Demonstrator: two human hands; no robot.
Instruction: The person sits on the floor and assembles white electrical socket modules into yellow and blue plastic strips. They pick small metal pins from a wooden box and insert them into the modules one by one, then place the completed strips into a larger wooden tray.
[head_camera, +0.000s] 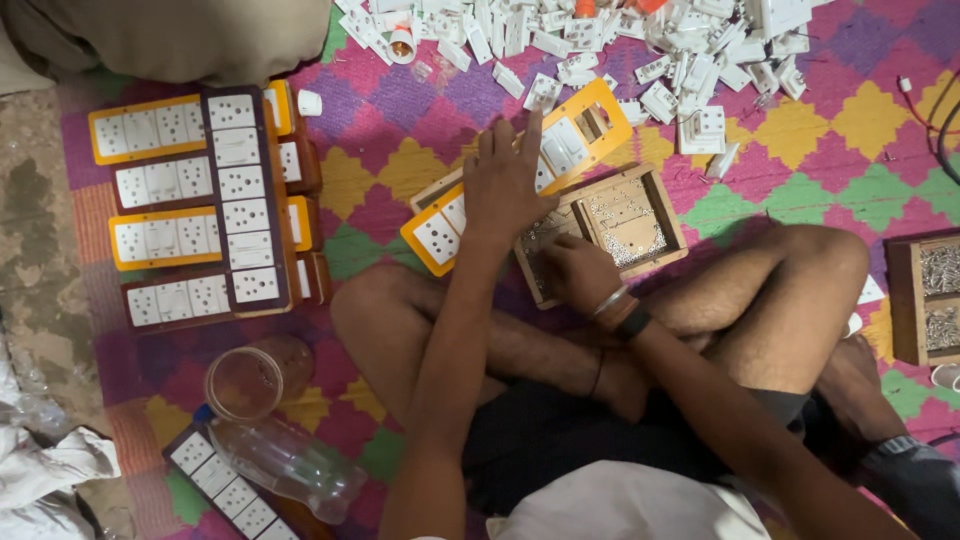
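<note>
**Hands on panel and screw box**

Left hand (508, 180) lies flat on the orange panel (560, 150), fingers spread and straight, tips reaching its far edge. Right hand (578, 272) sits in the wooden box (668, 218) just below the panel, fingers curled together over screws (628, 222); whether they pinch one I cannot tell. Finished panels (200, 210) are stacked well left of both hands.

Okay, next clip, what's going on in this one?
A person sits cross-legged on a patterned mat. Their left hand presses flat on an orange switch panel leaning over a wooden box. The right hand reaches into the box's compartment of small screws. Finished panels are stacked at left, and loose white switch parts are heaped at the top.
</note>
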